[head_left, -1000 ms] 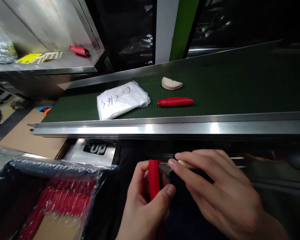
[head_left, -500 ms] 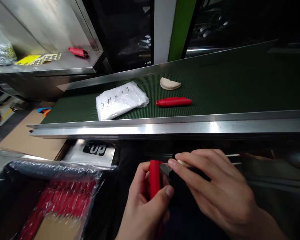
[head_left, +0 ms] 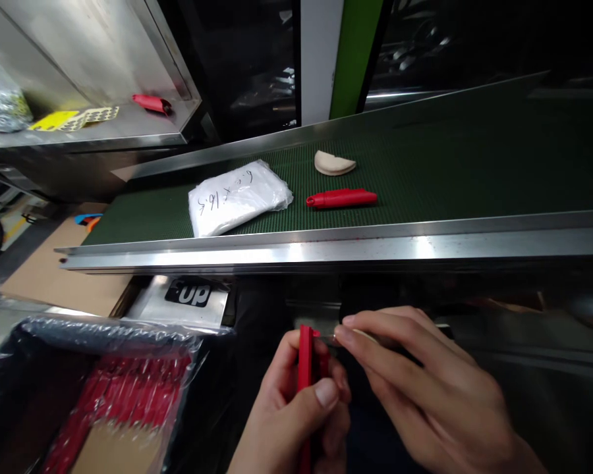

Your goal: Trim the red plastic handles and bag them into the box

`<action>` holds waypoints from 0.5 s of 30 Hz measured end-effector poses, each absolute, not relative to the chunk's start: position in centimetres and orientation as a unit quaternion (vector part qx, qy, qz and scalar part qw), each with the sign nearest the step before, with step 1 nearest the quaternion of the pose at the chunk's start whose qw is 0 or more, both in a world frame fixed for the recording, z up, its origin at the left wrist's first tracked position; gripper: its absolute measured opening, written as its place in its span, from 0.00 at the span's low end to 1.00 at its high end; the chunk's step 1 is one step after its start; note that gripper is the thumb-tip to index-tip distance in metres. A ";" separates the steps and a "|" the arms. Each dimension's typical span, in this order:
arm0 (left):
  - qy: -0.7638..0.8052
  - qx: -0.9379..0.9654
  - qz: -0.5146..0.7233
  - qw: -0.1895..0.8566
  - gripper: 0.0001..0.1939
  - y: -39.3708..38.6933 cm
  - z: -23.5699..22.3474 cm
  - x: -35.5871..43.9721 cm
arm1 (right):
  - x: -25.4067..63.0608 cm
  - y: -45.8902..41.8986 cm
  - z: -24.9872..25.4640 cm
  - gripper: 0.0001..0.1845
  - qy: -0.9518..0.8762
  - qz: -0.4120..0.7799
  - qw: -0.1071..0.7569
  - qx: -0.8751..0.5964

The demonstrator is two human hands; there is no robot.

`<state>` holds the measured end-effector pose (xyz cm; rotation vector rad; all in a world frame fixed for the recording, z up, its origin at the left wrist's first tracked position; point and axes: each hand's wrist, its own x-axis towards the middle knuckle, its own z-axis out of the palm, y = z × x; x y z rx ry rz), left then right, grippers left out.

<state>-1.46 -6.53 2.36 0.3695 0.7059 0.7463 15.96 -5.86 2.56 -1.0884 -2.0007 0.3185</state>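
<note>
We found the work on one piece under way. The red plastic handle part [head_left: 305, 359] stood roughly upright in the left hand [head_left: 289, 418], below the front rail [head_left: 257, 255] of the conveyor, its fingers and thumb clamped around it. The right hand [head_left: 439, 388] had its fingers pinched on a slim, pale-handled blade tool [head_left: 363, 334], with the thin tip at a small red projection by the upper end of the part. Whether the tip touched or merely neared it, we could not tell.

We judged this piece unfinished, since the tool remained to be taken from it. A black-lined box [head_left: 10, 359] to the left held many red pieces [head_left: 136, 388] packed side by side, with clear film about them; we took these as probably completed, though their finish could not be checked.

A second red part [head_left: 342, 198] lay on the green conveyor belt [head_left: 439, 164], between the rail and a pale half-round pad [head_left: 335, 164], near a white packet [head_left: 237, 199]. Another red part [head_left: 151, 103] rested on the steel worktop [head_left: 128, 136]. The state of both was unclear to us.
</note>
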 end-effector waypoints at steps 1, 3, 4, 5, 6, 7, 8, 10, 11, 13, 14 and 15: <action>0.329 0.175 0.354 0.858 0.14 -6.5 2.4 -1.5 | 15.8 -5.9 2.5 0.19 -0.794 0.129 0.409 -0.431; 0.318 0.174 0.352 0.863 0.13 -6.5 2.4 -1.7 | 15.7 -5.8 2.5 0.18 -0.795 0.123 0.414 -0.425; 0.315 0.173 0.351 0.865 0.14 -6.6 2.5 -1.7 | 15.7 -5.8 2.4 0.18 -0.795 0.120 0.416 -0.424; 0.312 0.173 0.350 0.866 0.14 -6.6 2.4 -1.8 | 15.7 -5.7 2.4 0.18 -0.796 0.117 0.416 -0.424; 0.311 0.174 0.350 0.866 0.14 -6.6 2.4 -1.8 | 15.7 -5.7 2.5 0.19 -0.797 0.115 0.416 -0.423; 0.311 0.175 0.350 0.866 0.14 -6.6 2.4 -1.8 | 15.7 -5.7 2.5 0.19 -0.797 0.113 0.414 -0.424; 0.312 0.177 0.349 0.866 0.14 -6.6 2.3 -1.8 | 15.7 -5.7 2.6 0.19 -0.797 0.113 0.413 -0.425; 0.314 0.186 0.349 0.863 0.14 -6.7 2.2 -1.9 | 15.6 -5.8 2.6 0.19 -0.798 0.113 0.411 -0.427; 0.313 0.191 0.350 0.862 0.13 -6.7 2.1 -1.9 | 15.7 -5.8 2.6 0.19 -0.799 0.109 0.412 -0.424; 0.304 0.206 0.356 0.859 0.12 -6.8 2.0 -2.0 | 15.9 -5.7 2.3 0.19 -0.801 0.100 0.411 -0.425; 0.297 0.213 0.359 0.859 0.12 -6.9 1.9 -2.0 | 16.1 -5.6 2.0 0.20 -0.798 0.094 0.410 -0.432; 0.288 0.216 0.361 0.860 0.12 -7.0 1.9 -2.0 | 16.4 -5.6 1.8 0.21 -0.791 0.091 0.411 -0.445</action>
